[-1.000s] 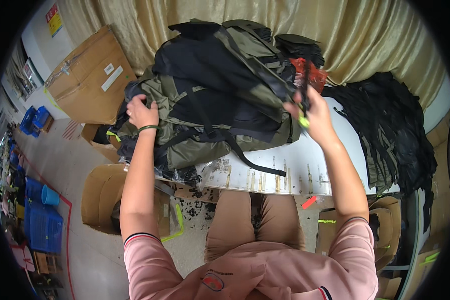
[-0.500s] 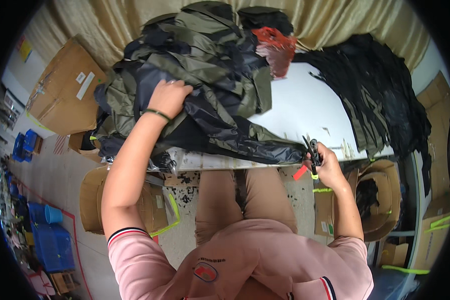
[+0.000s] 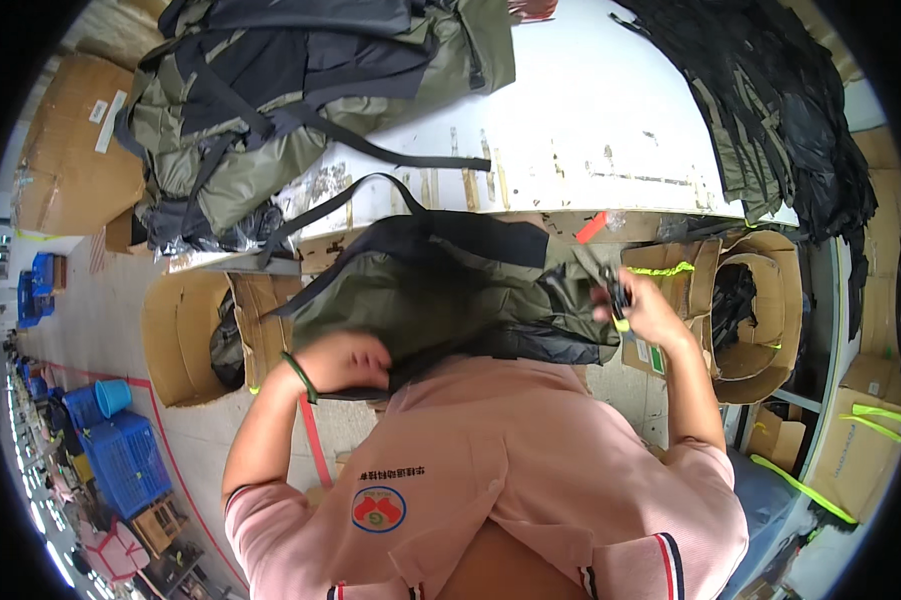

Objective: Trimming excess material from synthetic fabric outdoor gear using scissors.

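An olive and black fabric bag [image 3: 400,290] lies across my lap, its middle smeared by motion. A black strap loops up from its far edge toward the table. My left hand [image 3: 342,362], slightly blurred, is curled at the bag's near left edge and appears to grip the fabric; its fingertips are not sharp. In my right hand [image 3: 652,312] is a pair of black-handled scissors [image 3: 618,294], blades pointing up and left beside the bag's right end. Whether the right fingers also pinch the fabric is hidden.
A white table [image 3: 590,130] stands ahead, with piled olive and black bags [image 3: 300,70] at left and a heap of black straps [image 3: 760,100] at right. Open cardboard boxes flank me, a left box [image 3: 175,340] and a right box [image 3: 770,360].
The bag has come off the table edge onto my lap. My left hand has drawn back from the pile toward my body. My right hand keeps the scissors, nearly in place.
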Available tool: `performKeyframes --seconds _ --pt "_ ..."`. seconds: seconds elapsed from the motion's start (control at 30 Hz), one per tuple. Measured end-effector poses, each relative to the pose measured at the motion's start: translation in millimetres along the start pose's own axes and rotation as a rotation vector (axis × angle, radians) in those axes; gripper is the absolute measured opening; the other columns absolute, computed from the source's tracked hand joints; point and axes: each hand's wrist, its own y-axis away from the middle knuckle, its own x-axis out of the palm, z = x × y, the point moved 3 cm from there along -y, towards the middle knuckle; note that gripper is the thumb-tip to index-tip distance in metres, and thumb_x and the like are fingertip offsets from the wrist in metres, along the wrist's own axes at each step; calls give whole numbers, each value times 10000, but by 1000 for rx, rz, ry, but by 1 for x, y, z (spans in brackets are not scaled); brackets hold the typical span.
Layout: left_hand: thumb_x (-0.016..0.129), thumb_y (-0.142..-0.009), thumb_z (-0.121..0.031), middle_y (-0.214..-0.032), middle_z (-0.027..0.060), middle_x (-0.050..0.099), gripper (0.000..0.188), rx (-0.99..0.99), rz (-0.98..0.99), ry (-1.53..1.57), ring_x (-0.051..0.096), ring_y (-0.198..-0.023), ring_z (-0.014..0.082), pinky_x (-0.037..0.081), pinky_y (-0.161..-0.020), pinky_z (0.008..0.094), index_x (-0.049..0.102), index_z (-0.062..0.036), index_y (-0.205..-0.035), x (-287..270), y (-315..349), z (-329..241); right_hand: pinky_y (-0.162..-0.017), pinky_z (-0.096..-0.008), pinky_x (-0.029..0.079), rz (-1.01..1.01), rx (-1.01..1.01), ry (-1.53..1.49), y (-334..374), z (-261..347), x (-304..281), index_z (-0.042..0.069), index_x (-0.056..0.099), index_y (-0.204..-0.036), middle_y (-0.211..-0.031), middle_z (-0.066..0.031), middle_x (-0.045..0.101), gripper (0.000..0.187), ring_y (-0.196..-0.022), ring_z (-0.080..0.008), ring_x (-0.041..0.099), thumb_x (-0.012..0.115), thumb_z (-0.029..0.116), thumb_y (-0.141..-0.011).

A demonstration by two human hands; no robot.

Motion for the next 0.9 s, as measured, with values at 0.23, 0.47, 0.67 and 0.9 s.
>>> performKeyframes --seconds 0.23,0.47,0.67,0.9 --pt "682 -799 -269 -876 183 640 251 157 -938 -652 584 -852 365 438 -798 438 648 -33 -881 -37 -49 66 -783 -433 448 -303 -267 802 -69 2 50 35 461 -907 -897 -173 616 373 -876 -375 594 744 69 -666" --pt "693 -784 -378 -756 204 635 369 45 -1022 -651 591 -785 401 440 -760 470 658 -14 -727 -52 -80 105 -734 -403 389 -652 -552 753 -90 -10 56 44 470 -902 -1050 -131 600 324 -827 -324 548 687 25 -662" --pt "715 -763 -275 -783 189 637 277 113 -881 -456 596 -783 392 470 -739 435 652 -6 -769 -61 -89 85 -682 -386 398 -642 -617 671 -92 -11 46 58 463 -811 -941 -97 644 279 -751 -323 548 665 -1 -629" --pt "691 -773 -71 -858 77 627 132 380 -561 -141 605 -810 216 463 -735 314 602 -7 -847 -63 -38 47 -599 -245 466 -234 -217 -288 -57 -2 -6 92 556 -851 -733 0 593 241 -720 -118 609 692 -9 -679"
